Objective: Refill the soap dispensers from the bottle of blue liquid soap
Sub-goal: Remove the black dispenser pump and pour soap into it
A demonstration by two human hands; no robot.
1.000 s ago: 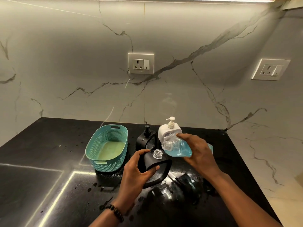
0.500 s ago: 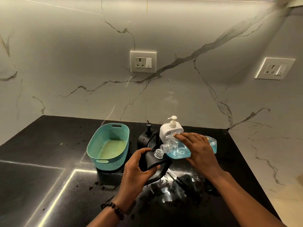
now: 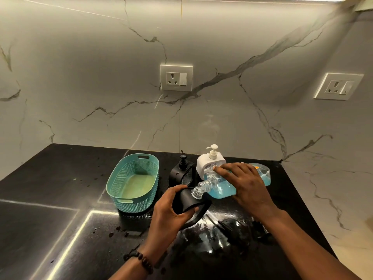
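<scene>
Head view
Left hand (image 3: 169,209): fingers and thumb curled round black dispenser (image 3: 186,201), held tilted over the worktop (image 3: 60,229).
Right hand (image 3: 245,184): fingers wrapped over soap bottle (image 3: 220,187), tipped on its side, neck at the dispenser's mouth; flow probably under way, too small to confirm.
Behind: second black dispenser (image 3: 181,172), white dispenser (image 3: 210,163), both upright.
Left of these: teal basket (image 3: 133,182).

Open black counter (image 3: 50,199) lies left of the teal basket (image 3: 133,182), while two pump dispensers (image 3: 211,164) crowd the back wall.
</scene>
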